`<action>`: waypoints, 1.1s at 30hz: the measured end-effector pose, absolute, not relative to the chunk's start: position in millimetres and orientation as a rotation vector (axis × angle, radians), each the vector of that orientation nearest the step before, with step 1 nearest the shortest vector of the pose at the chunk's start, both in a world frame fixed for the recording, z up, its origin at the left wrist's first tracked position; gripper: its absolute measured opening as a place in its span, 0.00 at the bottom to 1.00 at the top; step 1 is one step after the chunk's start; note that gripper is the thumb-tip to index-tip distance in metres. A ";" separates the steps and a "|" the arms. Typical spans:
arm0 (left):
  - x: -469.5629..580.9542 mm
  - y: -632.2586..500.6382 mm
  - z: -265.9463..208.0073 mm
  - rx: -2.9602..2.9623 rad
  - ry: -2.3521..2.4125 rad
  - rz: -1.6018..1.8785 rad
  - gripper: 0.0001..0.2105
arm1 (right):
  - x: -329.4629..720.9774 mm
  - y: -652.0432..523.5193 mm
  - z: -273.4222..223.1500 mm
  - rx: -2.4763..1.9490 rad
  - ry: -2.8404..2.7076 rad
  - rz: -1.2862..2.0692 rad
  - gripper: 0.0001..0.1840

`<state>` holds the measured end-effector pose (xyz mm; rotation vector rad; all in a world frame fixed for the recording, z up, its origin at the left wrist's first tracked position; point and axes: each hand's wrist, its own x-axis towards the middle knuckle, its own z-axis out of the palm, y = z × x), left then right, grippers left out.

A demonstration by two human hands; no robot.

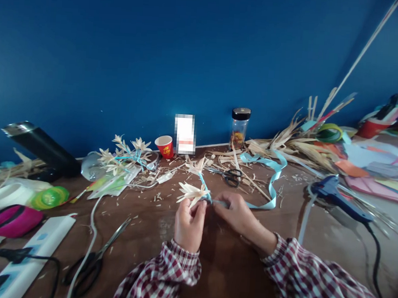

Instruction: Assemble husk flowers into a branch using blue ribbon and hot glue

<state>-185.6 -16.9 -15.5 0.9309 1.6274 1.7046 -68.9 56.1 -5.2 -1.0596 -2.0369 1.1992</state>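
My left hand [189, 225] is closed, thumb against fingers, on the base of a cream husk flower [192, 191]. A second husk flower [196, 167] stands above it on a stem [203, 180] wrapped in light blue. Close beside, my right hand [234, 212] pinches a light blue ribbon [273, 192] near the same stem. The ribbon's loose part trails right and curls back over the table. My fingertips hide the exact spot where ribbon and stem meet.
Scissors [92, 261] lie at front left beside a power strip [41, 247]; smaller scissors [233, 177] lie behind my hands. A blue glue gun [340, 198] rests at right. Finished flowers [126, 156], a red paper cup [165, 147], a jar [239, 129] and dry husks [287, 145] line the back.
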 end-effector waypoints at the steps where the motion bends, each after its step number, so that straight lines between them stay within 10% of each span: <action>1: -185.8 -17.1 -14.6 0.924 1.613 1.707 0.16 | -69.1 56.9 -5.2 -1.044 -2.026 1.216 0.06; 33: -202.9 -23.2 -16.4 1.867 1.939 1.326 0.07 | -56.1 69.6 9.0 -0.839 -1.494 1.624 0.11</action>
